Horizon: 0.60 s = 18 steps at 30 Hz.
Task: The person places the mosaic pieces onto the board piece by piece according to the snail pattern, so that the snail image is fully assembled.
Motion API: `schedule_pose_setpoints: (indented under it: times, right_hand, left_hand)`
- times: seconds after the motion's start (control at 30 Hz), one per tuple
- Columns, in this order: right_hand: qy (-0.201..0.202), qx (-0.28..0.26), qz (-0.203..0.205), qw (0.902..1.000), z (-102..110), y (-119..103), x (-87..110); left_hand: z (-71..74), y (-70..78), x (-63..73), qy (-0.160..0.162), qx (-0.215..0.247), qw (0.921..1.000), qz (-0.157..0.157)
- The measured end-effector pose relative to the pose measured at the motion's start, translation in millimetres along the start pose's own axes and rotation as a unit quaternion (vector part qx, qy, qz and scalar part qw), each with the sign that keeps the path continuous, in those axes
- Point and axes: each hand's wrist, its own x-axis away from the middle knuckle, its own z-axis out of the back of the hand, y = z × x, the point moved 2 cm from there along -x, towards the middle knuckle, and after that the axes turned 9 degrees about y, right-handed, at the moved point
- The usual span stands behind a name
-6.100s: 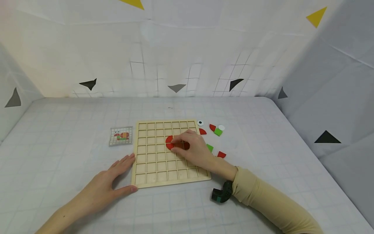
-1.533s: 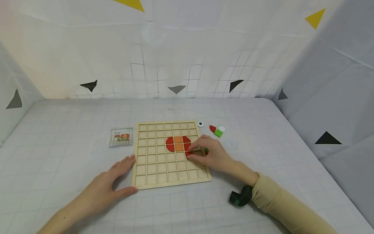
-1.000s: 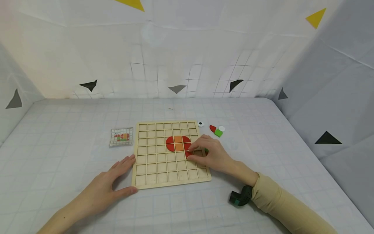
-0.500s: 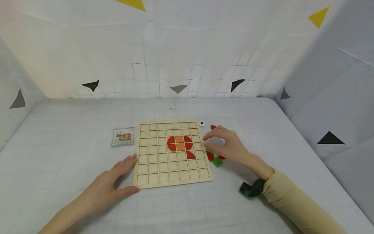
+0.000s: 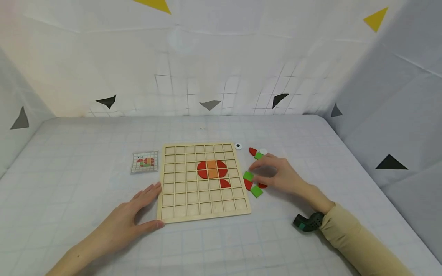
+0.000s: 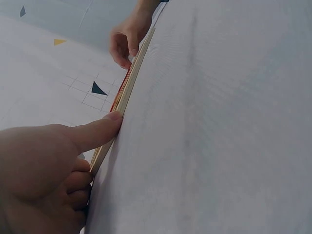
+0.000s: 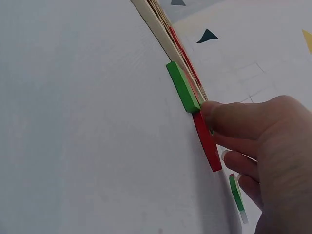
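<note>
A wooden grid board lies on the table. In its cells, red quarter-round pieces flank two orange squares, with one more red quarter-round below right. My left hand rests beside the board, fingertips and thumb touching its left edge; the left wrist view shows the thumb against the rim. Right of the board, my right hand hovers over loose pieces, its index finger and thumb apart near a green square. Nothing shows between them.
Loose by the board's right side are another green square, a red quarter-round and an eye disc. Farther back lie a red piece and a white disc. A pattern card lies left of the board.
Orange squares and red quarter-rounds have been added to the board. My right hand has let go of the lower red quarter-round and moved right to the loose pieces. The left hand stays put.
</note>
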Motion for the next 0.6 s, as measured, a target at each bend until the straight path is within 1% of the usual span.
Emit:
schedule_pose_setpoints:
  times: [0.13, 0.43, 0.6]
  right_hand:
    - [-0.003, -0.003, 0.005, 1.0000, -2.5, -0.6, 0.4]
    - [0.009, -0.001, 0.029, 0.9995, -3.2, -2.3, -0.5]
    - [0.012, 0.001, 0.029, 0.9995, -3.1, -1.2, -0.5]
  left_hand:
    - [0.0, 0.0, 0.9, 0.000, 0.000, 1.0000, 0.002]
    - [-0.1, 0.2, 2.1, -0.001, -0.003, 1.0000, 0.006]
    - [-0.1, 0.4, 2.0, -0.002, -0.004, 1.0000, 0.007]
